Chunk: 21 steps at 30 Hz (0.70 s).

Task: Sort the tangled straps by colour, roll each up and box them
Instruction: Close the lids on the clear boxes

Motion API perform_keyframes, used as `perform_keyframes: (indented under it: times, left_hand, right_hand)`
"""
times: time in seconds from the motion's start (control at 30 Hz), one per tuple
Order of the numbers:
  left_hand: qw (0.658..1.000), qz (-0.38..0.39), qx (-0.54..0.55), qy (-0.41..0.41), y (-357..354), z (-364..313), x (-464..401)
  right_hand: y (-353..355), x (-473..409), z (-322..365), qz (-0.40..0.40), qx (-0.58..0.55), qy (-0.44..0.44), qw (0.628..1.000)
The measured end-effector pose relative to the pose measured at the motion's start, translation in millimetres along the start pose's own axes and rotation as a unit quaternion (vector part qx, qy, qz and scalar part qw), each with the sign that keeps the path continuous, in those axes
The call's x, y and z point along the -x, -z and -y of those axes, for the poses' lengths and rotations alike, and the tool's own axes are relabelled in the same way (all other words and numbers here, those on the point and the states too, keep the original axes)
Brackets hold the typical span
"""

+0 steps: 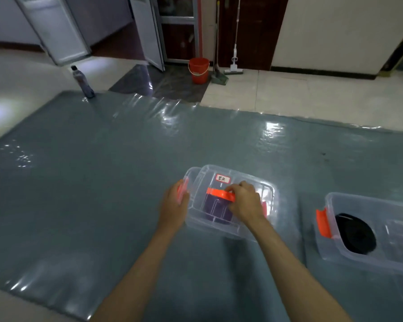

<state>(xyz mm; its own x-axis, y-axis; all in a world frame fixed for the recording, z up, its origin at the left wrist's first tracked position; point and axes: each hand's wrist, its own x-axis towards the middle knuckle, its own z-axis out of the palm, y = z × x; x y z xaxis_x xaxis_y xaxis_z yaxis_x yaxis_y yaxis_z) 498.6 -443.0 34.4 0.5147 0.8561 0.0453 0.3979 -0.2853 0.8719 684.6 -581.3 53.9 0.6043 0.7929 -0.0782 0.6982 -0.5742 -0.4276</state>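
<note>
- Now the person leans over a clear plastic storage box with a lid and orange latches (228, 201), which sits on the grey-blue mat covered in glossy film (102, 182) spread across the floor.
- Their left hand (176, 205) wraps the left end of the box, fingers curled over the orange side latch (180, 190) there.
- Their right hand (243, 201) lies on top of the lid, fingers bent and pinching the orange carry handle (220, 194) at its middle.
- Under the right hand, seen through the lid, lies the rolled purple strap (215, 211); a small white label (222, 178) sits on the lid just beyond the fingers.
- My guess is the step in hand is closing this box. It would go best with the lid seated flat all round first, pressed down by the right hand while the left snaps its latch, then the far latch done likewise.
- One risk: pulling up on the handle before both latches catch could lift the lid askew.
- Off to the right of the right hand, well apart, stands a second clear plastic box with an orange latch (368, 228), holding a coiled black strap (356, 233). Whether its lid is on I cannot tell.
- No loose straps show on the mat near the hands.
</note>
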Motion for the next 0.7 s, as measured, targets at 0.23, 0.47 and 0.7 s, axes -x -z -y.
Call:
perform_keyframes:
  times: [0.23,0.47,0.7]
  left_hand:
    - [0.992,0.066,-0.092,0.047,-15.0,18.3,-30.0]
    - [0.968,0.007,0.108,0.228,-19.3,31.6,-32.8]
    - [0.969,-0.095,0.124,0.193,-23.9,38.0,-25.0]
  right_hand:
    - [-27.6,-20.1,19.6,0.028,-0.042,0.072,0.996]
    - [-37.9,27.0,-34.7,-0.163,-0.005,0.150,0.975]
    - [-56.8,66.6,-57.2,-0.123,-0.407,-0.271,0.864]
